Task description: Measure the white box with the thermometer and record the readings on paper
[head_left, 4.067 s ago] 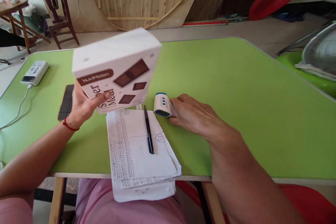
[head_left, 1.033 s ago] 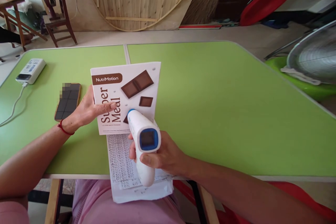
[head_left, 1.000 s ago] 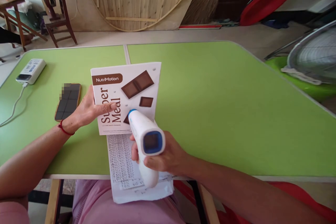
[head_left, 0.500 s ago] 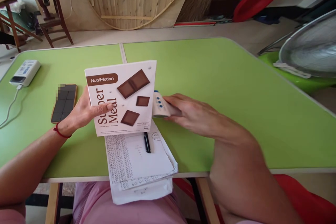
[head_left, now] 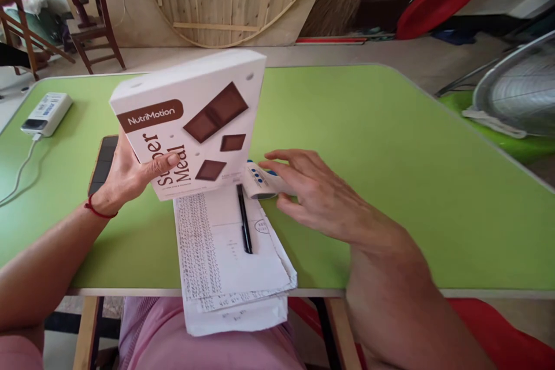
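Observation:
My left hand [head_left: 132,170] grips a white "Super Meal" box [head_left: 203,150] at its left side, thumb across the front. The box is tilted and held up over the table, showing brown chocolate squares on its face. To its right, my right hand [head_left: 312,191] has its fingers apart beside a white package with blue dots [head_left: 258,179], partly hidden by the box. Whether the fingers still touch that package I cannot tell. Below lie papers with handwriting [head_left: 234,272] and a black pen [head_left: 245,222] on top of them.
A phone [head_left: 102,165] lies partly behind my left hand on the green table [head_left: 390,173]. A white power bank [head_left: 47,114] with a cable stands at the far left. Beyond the right edge is a large fan [head_left: 520,81]; a wooden chair [head_left: 95,34] is behind the table.
My left hand has lifted and tilted the box, so its top edge shows. My right hand has loosened from the white package, its fingers spreading. More of the pen is visible.

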Demonstrator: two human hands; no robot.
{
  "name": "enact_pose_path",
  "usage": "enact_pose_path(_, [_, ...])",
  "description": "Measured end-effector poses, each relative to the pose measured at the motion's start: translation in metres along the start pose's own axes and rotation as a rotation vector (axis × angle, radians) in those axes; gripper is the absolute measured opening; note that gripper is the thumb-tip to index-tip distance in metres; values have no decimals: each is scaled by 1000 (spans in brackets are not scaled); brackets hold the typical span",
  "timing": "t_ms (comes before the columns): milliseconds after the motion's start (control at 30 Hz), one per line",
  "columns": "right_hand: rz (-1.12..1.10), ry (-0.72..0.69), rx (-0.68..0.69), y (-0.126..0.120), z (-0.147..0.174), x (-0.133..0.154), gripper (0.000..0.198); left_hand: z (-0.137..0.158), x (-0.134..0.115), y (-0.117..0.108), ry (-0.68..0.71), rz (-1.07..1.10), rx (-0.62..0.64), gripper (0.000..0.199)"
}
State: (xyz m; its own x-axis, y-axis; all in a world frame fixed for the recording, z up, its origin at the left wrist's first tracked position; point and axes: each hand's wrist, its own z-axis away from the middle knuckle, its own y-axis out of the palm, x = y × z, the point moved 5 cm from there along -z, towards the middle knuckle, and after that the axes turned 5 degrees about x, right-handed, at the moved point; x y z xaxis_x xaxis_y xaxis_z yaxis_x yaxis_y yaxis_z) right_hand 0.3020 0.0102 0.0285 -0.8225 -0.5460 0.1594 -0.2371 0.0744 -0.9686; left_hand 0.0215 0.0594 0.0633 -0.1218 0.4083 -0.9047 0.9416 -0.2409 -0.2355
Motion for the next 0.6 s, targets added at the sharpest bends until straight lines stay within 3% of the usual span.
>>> enact_pose_path(100, [-193, 4, -76, -7, 1, 9, 26, 0, 5, -8, 37, -56, -82, 82])
enact_pose_path(233, [-289, -54, 26, 4, 0, 25, 23, 1, 20, -7, 28, -24, -56, 81])
enact_pose_path(367, [-160, -88, 46, 17, -1, 40, 24, 2, 38, -7, -2, -35, -21, 74])
enact_pose_path(500, [46, 12, 116, 31, -1, 52, 20, -1, 49, -7, -9, -53, 41, 61])
enact_pose_path(600, [70, 89, 143, 38, 1, 54, 19, -1, 48, -5, -18, -87, 56, 55])
